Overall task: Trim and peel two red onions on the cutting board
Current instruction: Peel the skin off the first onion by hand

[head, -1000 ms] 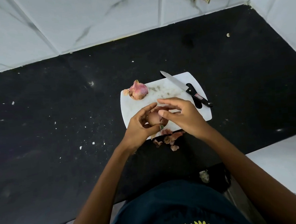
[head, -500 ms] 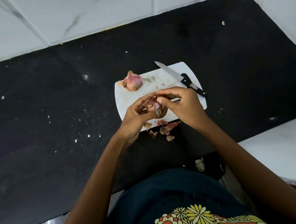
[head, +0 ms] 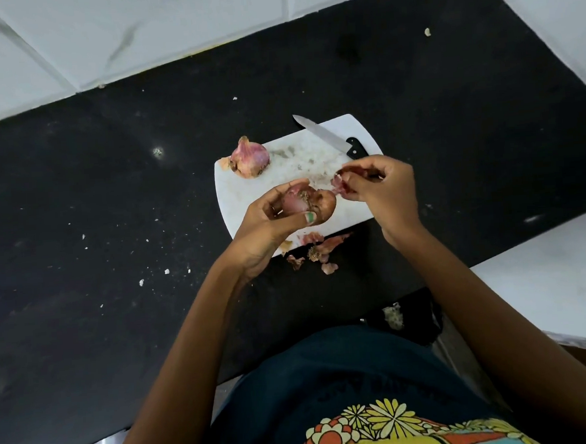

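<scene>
Left hand (head: 267,220): curled round the onion (head: 309,203), thumb across its near side, held just above the near part of the board.
Right hand (head: 382,185): fingertips pinched together on a peel strip (head: 338,184), lifted a little to the right of the held onion and apart from it.
Counter (head: 113,215): black, speckled with pale crumbs, running under everything (white tiled wall behind it and to the right).
Board (head: 235,198): white, rounded corners, lying on the counter at a slant, its surface smeared with bits of skin.
Knife (head: 331,140): lying across the board's far right corner, blade tip past the far edge, black handle partly hidden behind the right hand.
Second onion (head: 249,157): sitting on the board's far left corner, skin on, pointed top up, well apart from both hands.
Held onion: partly stripped, a paler pink patch showing beside brown outer skin, dried root end facing up.
Peels (head: 320,249): a small scatter of pinkish-brown scraps, some on the board's near edge and some on the counter just beside it (between the two wrists).
</scene>
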Motion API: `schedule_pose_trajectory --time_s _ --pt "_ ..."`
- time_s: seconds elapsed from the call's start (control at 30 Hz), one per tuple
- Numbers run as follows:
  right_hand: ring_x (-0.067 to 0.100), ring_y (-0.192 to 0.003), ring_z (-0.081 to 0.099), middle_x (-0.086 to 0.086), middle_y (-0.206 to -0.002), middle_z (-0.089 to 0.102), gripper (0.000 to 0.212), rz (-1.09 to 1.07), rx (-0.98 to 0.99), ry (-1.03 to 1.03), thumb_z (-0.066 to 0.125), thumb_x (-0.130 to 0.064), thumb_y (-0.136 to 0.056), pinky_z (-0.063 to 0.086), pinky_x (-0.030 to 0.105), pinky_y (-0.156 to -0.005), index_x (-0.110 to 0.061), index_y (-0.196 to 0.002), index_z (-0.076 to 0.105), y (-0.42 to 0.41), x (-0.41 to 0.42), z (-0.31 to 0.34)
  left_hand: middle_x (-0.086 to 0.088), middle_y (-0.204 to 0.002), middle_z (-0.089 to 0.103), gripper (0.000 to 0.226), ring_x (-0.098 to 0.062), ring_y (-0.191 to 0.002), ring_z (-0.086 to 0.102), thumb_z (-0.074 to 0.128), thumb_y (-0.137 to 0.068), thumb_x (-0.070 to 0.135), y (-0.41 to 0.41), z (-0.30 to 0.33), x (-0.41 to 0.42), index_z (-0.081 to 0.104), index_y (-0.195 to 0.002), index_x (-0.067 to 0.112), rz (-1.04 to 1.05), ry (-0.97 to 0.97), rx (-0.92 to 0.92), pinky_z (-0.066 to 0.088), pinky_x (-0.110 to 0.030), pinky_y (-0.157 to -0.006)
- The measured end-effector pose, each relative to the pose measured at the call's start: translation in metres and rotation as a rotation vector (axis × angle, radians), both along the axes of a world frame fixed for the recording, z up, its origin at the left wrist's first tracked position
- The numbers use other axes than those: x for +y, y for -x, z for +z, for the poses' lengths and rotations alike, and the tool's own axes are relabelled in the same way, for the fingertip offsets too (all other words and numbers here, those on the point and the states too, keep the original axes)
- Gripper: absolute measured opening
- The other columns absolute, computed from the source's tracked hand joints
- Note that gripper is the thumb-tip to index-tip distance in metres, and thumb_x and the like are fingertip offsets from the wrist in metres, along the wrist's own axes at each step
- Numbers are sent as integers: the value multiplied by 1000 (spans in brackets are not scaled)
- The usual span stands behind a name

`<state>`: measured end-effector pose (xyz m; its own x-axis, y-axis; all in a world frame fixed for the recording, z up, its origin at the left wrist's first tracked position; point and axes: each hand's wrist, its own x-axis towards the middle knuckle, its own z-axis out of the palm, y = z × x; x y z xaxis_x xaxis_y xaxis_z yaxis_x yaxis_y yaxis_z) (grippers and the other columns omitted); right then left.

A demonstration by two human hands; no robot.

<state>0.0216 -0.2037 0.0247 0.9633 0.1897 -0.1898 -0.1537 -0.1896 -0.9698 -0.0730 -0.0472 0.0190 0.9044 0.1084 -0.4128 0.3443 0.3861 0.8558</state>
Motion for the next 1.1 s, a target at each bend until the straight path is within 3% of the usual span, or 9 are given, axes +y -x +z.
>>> schedule_pose_trajectory --time_s 0.1,0.2,0.33,0.43,0.53,0.67,0.77,0.97,1.1 --pt "18 -72 73 14 -91 71 9 -103 8 11 66 4 -83 59 28 -66 -2 -90 69 2 -11 -4 -8 -113 67 53 -22 -109 64 77 -64 -2 0 -1 1 65 -112 16 45 49 8 53 -29 -92" --pt "16 -71 71 8 -87 71 9 -124 -14 120 73 -7 -81 55 25 -60 -11 -86 66 5 -27 -9 -9 -115 66 56 -24 -112 62 78 -63 -1 1 -3 2 63 -114 14 94 77 24 53 -30 -93" --pt "11 -66 61 2 -76 69 19 240 65 405 81 -14 -71 47 25 -61 -16 -77 64 13 -42 -15 -11 -118 64 51 -27 -115 61 76 -67 0 3 -6 1 64 -114 15 107 79 38 54 -30 -92" --pt "9 -67 57 2 -87 66 26 367 90 556 83 -14 -70 45 24 -62 -18 -87 64 21 -39 -20 -12 -116 63 48 -27 -112 62 74 -70 -1 3 -5 -5 63 -114 13 119 71 79 54 -30 -92" --pt "16 -75 59 5 -107 57 39 332 26 550 82 -15 -71 50 28 -71 -21 -103 61 22 -34 -13 -10 -111 64 44 -24 -105 64 70 -77 -6 1 -4 -12 59 -117 8 156 82 127 56 -26 -85" --pt "13 -96 57 -1 -123 45 65 416 -26 455 83 -27 -71 44 14 -72 -28 -128 51 26 -26 6 -13 -108 67 48 -20 -90 70 69 -80 3 3 -2 -22 53 -126 1 184 180 149 57 -25 -72" --pt "7 -99 59 -7 -128 44 80 490 29 301 84 -28 -71 48 6 -69 -34 -139 42 35 -16 11 -12 -100 70 30 -22 -87 71 56 -93 19 6 -1 -25 57 -118 2 135 309 124 58 -30 -78" --pt "9 -77 70 -2 -103 67 39 275 63 163 81 -14 -74 58 24 -69 -16 -110 66 41 -17 2 -8 -97 67 21 -15 -82 67 43 -96 9 7 -6 -20 61 -107 7 175 381 150 57 -25 -79" --pt "15 -76 68 8 -92 69 23 235 131 100 74 1 -78 58 24 -66 -11 -97 68 41 -30 -3 -12 -110 64 28 -17 -89 66 41 -96 7 9 -10 -19 58 -118 4 191 390 178 57 -26 -81"
